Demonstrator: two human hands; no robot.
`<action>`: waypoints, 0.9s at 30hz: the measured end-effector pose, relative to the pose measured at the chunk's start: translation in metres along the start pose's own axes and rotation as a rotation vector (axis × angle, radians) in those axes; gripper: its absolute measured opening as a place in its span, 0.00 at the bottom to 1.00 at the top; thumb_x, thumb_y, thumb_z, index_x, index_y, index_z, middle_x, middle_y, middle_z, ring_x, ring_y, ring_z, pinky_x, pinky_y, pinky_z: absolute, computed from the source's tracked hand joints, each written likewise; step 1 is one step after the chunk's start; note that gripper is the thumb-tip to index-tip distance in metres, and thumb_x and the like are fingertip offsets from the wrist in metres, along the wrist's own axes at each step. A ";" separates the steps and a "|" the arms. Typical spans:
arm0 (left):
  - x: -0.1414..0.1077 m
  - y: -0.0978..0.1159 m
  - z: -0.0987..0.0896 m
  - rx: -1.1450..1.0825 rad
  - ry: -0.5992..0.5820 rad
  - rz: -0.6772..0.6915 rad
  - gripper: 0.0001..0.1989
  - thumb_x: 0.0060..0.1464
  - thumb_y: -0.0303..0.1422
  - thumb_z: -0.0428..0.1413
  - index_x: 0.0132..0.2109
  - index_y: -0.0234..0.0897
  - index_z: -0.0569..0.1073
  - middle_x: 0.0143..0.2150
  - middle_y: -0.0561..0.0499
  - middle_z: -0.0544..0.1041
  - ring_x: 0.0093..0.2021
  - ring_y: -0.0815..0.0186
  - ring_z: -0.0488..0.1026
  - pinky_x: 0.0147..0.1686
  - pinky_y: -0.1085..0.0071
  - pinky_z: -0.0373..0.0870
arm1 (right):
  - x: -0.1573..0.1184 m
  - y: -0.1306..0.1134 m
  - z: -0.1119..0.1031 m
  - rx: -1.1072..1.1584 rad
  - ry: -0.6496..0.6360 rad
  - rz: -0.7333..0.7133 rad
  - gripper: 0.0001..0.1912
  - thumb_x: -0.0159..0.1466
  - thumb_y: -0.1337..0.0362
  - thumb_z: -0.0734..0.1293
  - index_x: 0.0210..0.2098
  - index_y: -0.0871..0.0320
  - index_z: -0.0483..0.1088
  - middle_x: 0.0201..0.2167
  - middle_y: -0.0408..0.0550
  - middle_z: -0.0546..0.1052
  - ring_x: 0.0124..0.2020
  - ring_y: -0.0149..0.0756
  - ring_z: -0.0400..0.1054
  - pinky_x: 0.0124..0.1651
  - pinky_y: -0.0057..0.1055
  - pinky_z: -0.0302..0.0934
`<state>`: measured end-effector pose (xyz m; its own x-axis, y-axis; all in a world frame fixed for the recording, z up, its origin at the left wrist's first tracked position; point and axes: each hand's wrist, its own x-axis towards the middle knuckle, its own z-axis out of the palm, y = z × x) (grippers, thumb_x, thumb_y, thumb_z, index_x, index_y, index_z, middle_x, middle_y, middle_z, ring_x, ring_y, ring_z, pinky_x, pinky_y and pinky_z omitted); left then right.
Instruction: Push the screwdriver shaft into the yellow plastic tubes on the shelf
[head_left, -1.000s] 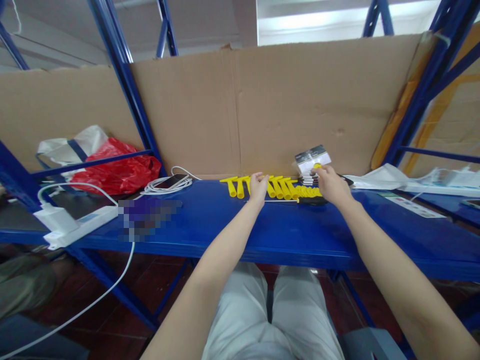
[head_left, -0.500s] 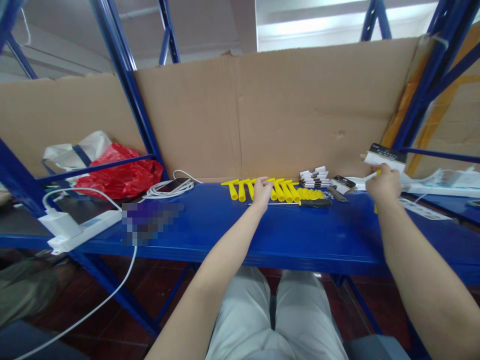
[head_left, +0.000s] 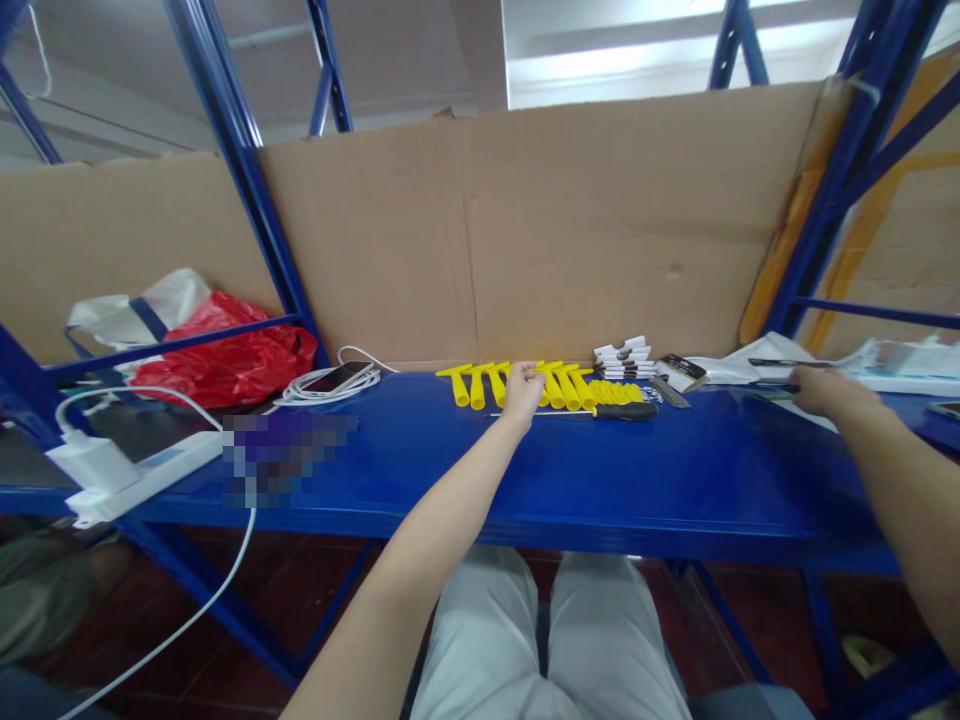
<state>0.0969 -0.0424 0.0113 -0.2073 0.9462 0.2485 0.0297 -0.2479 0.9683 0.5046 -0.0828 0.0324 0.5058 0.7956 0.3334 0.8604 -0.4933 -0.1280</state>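
Hands both fwd over blue bench (head_left: pixel 585 480); L hand (head_left: pixel 523 392) sits at middle of a row of yellow T-shaped handles (head_left: pixel 498 388), fingers part curled, covering some of the row; can't tell if it grips one; R hand (head_left: pixel 829 388) is well apart, out at R side of bench, fingertips at a flat dark-edged item (head_left: pixel 780 362), seen nearly edge-on; too blurry to ID, can't tell if that hand grips it or only touches; white plastic wrap (head_left: pixel 724 370) just L of it; pale sheet (head_left: pixel 801 406) partly under R hand.

Yellow handles lie side by side at rear of bench, near foot of cardboard panel (head_left: pixel 570 220), crossbars to rear, stems twd person; small yellow pcs (head_left: pixel 615 391) packed close just R of row; screwdriver (head_left: pixel 626 411) lies in front, roughly parallel w/ row, blk handle to R, shaft running L past L wrist; white packs (head_left: pixel 624 357) stacked behind small pcs; blk/white card (head_left: pixel 681 372) just R of stack; grey flat pc (head_left: pixel 670 392) angled betw. card and screwdriver handle.

Far L: pwr strip (head_left: pixel 161 465) w/ adapter (head_left: pixel 97 460) plugged in; red bag (head_left: pixel 232 350) behind; coiled white cable (head_left: pixel 322 392) near bag.
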 end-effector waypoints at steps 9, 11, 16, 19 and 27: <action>0.000 -0.008 0.008 0.033 -0.064 0.045 0.10 0.51 0.21 0.57 0.39 0.38 0.72 0.30 0.54 0.73 0.30 0.68 0.70 0.37 0.72 0.68 | 0.005 0.013 0.012 -0.097 -0.146 -0.027 0.14 0.62 0.69 0.64 0.47 0.57 0.75 0.50 0.70 0.74 0.46 0.50 0.73 0.40 0.41 0.60; -0.002 -0.007 0.008 0.025 -0.076 0.052 0.10 0.50 0.20 0.57 0.38 0.38 0.71 0.30 0.55 0.73 0.29 0.68 0.70 0.37 0.72 0.68 | 0.004 0.011 0.017 -0.125 -0.131 -0.049 0.10 0.62 0.68 0.64 0.41 0.56 0.75 0.47 0.68 0.75 0.46 0.50 0.72 0.40 0.43 0.60; -0.005 -0.005 0.009 0.009 -0.097 0.084 0.10 0.51 0.19 0.56 0.37 0.39 0.71 0.28 0.56 0.72 0.29 0.69 0.69 0.38 0.71 0.69 | 0.003 0.009 0.027 -0.147 -0.100 -0.042 0.11 0.65 0.69 0.60 0.34 0.56 0.74 0.44 0.69 0.76 0.47 0.51 0.72 0.45 0.50 0.59; -0.006 -0.003 0.009 0.028 -0.114 0.089 0.09 0.51 0.18 0.55 0.35 0.38 0.71 0.29 0.54 0.73 0.29 0.69 0.69 0.39 0.71 0.69 | 0.002 0.009 0.029 -0.119 -0.120 -0.025 0.12 0.65 0.68 0.59 0.38 0.57 0.75 0.50 0.71 0.75 0.52 0.52 0.70 0.49 0.52 0.58; -0.012 -0.002 0.008 0.207 -0.218 0.204 0.11 0.47 0.17 0.57 0.27 0.38 0.73 0.31 0.51 0.77 0.33 0.65 0.73 0.45 0.67 0.71 | 0.006 0.016 0.038 -0.023 -0.034 -0.018 0.16 0.65 0.68 0.60 0.43 0.60 0.78 0.50 0.74 0.75 0.53 0.58 0.70 0.48 0.55 0.60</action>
<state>0.1072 -0.0511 0.0067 0.0356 0.9093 0.4145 0.2508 -0.4096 0.8771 0.5236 -0.0728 -0.0027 0.4927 0.8155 0.3037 0.8677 -0.4866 -0.1011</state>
